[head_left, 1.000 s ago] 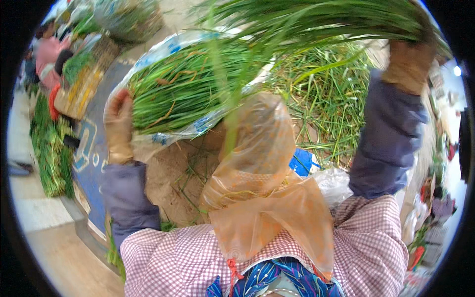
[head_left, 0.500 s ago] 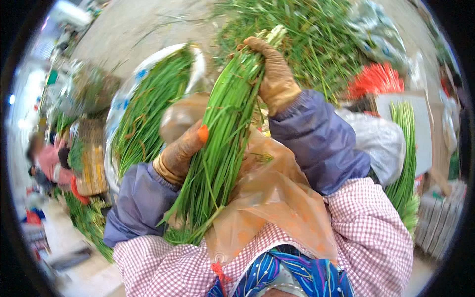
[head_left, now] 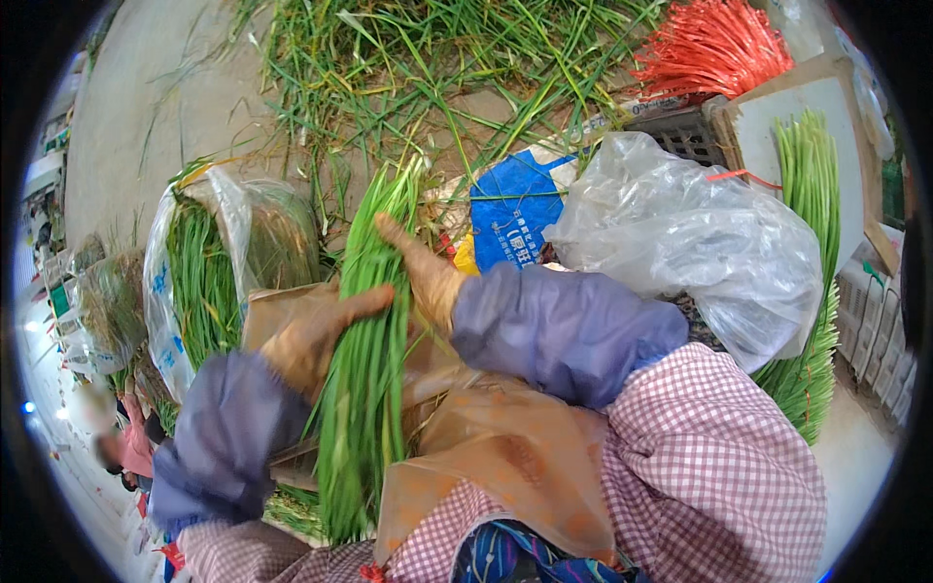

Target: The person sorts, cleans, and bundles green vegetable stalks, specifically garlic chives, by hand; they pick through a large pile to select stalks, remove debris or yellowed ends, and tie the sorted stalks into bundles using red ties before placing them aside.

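A long bunch of green garlic chives point(head_left: 364, 408) stretches in front of my apron, pale ends away from me and leaf tips toward my lap. My left hand point(head_left: 316, 335), in a stained brown glove, grips it around the middle with the thumb laid across the leaves; its other fingers are hidden behind. Closer to the pale ends, my right hand point(head_left: 432, 272) is closed on the bunch from the right side, slightly blurred. Under the hands lies my brown plastic apron point(head_left: 505, 442).
Beyond my hands, loose leaves point(head_left: 437, 78) litter the ground. A plastic sack of chives point(head_left: 199, 282) stands left. To the right are a clear plastic bag point(head_left: 690, 233), red strips point(head_left: 714, 49), a blue printed sack point(head_left: 510, 214) and tall green stalks point(head_left: 812, 194). Someone in pink point(head_left: 136, 437) sits far left.
The whole view has shifted. Both hands and the bunch are lower and farther left in it, and the bunch points more straight away from me. My right hand has come down from the pale ends.
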Motion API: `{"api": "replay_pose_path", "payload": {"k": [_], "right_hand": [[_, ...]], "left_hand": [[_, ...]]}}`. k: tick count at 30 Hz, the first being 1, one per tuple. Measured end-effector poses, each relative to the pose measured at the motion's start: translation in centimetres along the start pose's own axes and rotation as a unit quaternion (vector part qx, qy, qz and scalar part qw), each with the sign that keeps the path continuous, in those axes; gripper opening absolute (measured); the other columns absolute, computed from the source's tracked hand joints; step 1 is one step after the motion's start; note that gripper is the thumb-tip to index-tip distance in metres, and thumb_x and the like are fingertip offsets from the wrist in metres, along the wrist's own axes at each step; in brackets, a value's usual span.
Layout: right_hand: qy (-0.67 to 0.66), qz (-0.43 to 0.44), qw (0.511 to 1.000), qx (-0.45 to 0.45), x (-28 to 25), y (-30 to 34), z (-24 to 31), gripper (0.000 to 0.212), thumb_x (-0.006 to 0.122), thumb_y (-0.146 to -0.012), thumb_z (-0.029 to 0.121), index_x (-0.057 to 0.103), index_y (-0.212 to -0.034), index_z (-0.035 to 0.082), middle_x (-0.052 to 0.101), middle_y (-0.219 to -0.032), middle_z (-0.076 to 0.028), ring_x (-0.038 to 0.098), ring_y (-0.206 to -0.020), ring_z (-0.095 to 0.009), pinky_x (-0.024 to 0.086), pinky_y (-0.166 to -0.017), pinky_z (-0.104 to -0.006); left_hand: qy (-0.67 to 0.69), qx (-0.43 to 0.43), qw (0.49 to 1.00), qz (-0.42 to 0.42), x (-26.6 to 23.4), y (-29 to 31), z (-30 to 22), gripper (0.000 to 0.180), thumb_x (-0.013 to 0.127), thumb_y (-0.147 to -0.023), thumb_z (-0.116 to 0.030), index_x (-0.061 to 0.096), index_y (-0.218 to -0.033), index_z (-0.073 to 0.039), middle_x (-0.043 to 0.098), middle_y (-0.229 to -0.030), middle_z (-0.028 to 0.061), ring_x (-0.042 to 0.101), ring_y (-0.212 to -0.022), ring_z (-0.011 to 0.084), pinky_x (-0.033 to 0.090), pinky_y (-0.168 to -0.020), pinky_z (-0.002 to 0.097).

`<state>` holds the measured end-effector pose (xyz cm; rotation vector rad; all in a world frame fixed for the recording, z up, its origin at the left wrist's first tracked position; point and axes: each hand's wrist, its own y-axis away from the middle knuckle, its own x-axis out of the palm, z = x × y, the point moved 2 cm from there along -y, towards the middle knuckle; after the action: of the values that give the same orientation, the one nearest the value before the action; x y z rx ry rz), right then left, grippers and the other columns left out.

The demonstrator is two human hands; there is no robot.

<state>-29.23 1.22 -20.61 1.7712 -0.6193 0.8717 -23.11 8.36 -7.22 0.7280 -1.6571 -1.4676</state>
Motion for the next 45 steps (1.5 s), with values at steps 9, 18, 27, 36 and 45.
{"api": "replay_pose_path", "payload": {"k": [9,18,27,36,45], "right_hand": [[0.096,-0.222,0.959,-0.147,-2.0,-5.9,2.2,0.048,0.078,-0.072,0.023,0.056,-0.108,0.001,0.063,-0.097,-0.012,0.061,-0.082,-0.025,0.05,-0.072,-0.0395],[0.346,0.159,0.879,-0.288,10.1,-1.5,4.4,0.049,0.07,-0.081,0.03,0.051,-0.114,-0.002,0.061,-0.102,-0.009,0.057,-0.089,-0.017,0.048,-0.079,-0.0292],[0.394,-0.053,0.881,-0.254,0.6,-5.1,7.4,0.024,0.058,-0.085,0.022,0.062,-0.094,0.001,0.065,-0.082,-0.008,0.062,-0.077,-0.016,0.05,-0.071,-0.0297],[0.478,-0.216,0.849,-0.068,-13.0,-5.5,8.3,0.023,0.055,-0.081,0.017,0.063,-0.099,0.006,0.065,-0.079,-0.014,0.062,-0.075,-0.024,0.05,-0.066,-0.0343],[0.044,0.158,0.986,0.011,-0.1,-3.7,6.3,0.065,0.044,-0.088,0.059,0.047,-0.12,0.003,0.055,-0.115,-0.026,0.056,-0.1,-0.043,0.048,-0.084,-0.0508]], "left_hand": [[0.06,-0.032,0.998,-0.013,-1.7,-7.5,0.0,0.03,0.065,-0.085,-0.029,0.062,-0.099,-0.002,0.067,-0.081,0.0103,0.065,-0.064,0.0242,0.055,-0.059,0.0359],[-0.085,0.28,0.927,-0.236,-1.9,4.7,-3.4,0.015,0.065,-0.077,-0.019,0.062,-0.085,-0.007,0.059,-0.071,0.0015,0.054,-0.057,0.0102,0.041,-0.048,0.0225],[-0.282,0.676,0.55,-0.4,-6.4,4.3,-16.8,0.018,0.053,-0.089,-0.018,0.06,-0.1,-0.005,0.06,-0.082,0.0107,0.056,-0.069,0.0174,0.046,-0.063,0.0259],[-0.819,0.039,0.513,-0.253,-6.4,-15.7,-8.5,0.041,0.048,-0.087,-0.015,0.045,-0.126,-0.007,0.058,-0.107,0.0242,0.056,-0.1,0.0337,0.043,-0.088,0.0409],[-0.642,0.421,0.396,-0.505,-0.7,12.4,-11.2,0.047,0.056,-0.08,-0.008,0.044,-0.125,-0.008,0.062,-0.088,0.0267,0.059,-0.083,0.0444,0.046,-0.07,0.0507]]}}
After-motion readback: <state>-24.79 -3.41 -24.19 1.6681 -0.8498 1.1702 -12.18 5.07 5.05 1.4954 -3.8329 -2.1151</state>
